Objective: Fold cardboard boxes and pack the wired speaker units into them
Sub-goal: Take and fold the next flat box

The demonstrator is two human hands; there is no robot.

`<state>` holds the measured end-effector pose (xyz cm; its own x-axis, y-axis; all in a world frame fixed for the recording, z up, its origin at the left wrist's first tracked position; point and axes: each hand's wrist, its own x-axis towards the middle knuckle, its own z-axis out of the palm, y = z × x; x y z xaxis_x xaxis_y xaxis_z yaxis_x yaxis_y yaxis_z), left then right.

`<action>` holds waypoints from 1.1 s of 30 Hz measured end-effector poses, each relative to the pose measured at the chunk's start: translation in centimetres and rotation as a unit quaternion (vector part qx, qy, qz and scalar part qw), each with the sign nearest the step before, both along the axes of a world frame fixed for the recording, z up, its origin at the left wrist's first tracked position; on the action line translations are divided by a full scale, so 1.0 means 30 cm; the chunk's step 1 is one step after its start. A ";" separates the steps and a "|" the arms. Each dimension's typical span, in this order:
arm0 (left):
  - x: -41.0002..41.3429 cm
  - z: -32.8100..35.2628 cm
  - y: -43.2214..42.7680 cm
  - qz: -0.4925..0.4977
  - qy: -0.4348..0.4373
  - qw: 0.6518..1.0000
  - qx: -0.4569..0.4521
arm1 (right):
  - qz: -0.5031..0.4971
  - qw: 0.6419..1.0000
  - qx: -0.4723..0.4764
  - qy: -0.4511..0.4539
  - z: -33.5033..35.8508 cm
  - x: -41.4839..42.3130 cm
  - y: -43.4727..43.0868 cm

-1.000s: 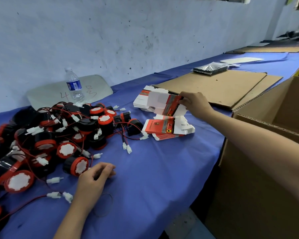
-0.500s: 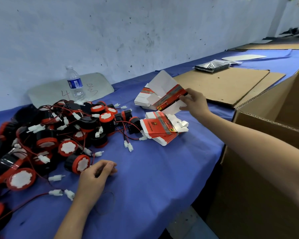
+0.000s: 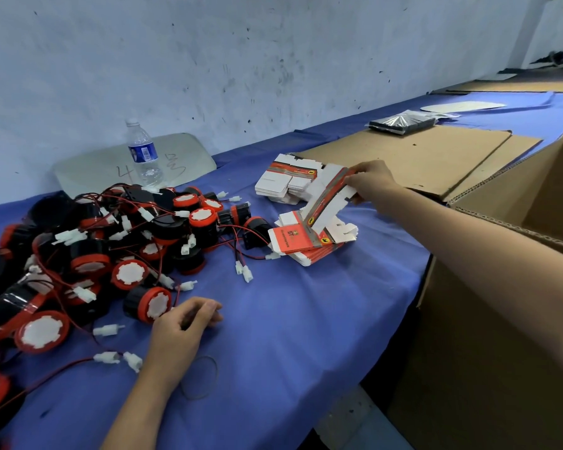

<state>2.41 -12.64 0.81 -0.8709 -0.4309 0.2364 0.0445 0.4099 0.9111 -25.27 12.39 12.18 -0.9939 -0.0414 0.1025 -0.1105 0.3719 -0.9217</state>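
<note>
Blue-clothed table (image 3: 306, 319) carries speaker units (image 3: 130, 241), flat box stacks (image 3: 306, 251), water bottle (image 3: 142, 154), cardboard sheets (image 3: 413, 157).

Wired speaker units (image 3: 130, 273): well over a dozen, too tangled for an exact count.
Stacks of flat box blanks: two, near stack (image 3: 301, 243) and far stack (image 3: 280, 183).
Loose box blank (image 3: 330, 198): one.
Water bottle (image 3: 142, 154): one.
Rubber band (image 3: 216, 373): one.
Translucent panel (image 3: 88, 167): one.
Foil packet (image 3: 400, 122): one.
Corrugated carton (image 3: 501, 319): one.
Cardboard sheets (image 3: 403, 157): at least two.

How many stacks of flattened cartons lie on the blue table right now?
2. The far stack lies by the brown cardboard sheet; the near stack lies beside the speaker units. The right hand pinches one loose carton.
</note>
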 end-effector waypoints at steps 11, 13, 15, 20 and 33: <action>-0.004 -0.017 -0.009 -0.005 0.005 1.000 -0.028 | 0.077 0.995 -0.006 -0.068 0.258 0.017 0.074; -0.001 -0.010 0.000 -0.001 0.015 1.000 -0.017 | 0.140 0.987 -0.050 -0.055 0.241 0.070 0.048; 0.005 -0.005 0.009 0.006 0.036 0.999 0.002 | 0.224 0.971 -0.075 -0.048 0.157 0.162 -0.013; 0.018 0.024 0.049 0.055 0.050 0.997 0.020 | 0.365 0.915 -0.137 -0.102 -0.152 0.454 -0.233; 0.023 0.025 0.033 0.074 0.122 0.989 0.043 | 0.398 0.901 -0.174 0.006 -0.287 0.625 -0.428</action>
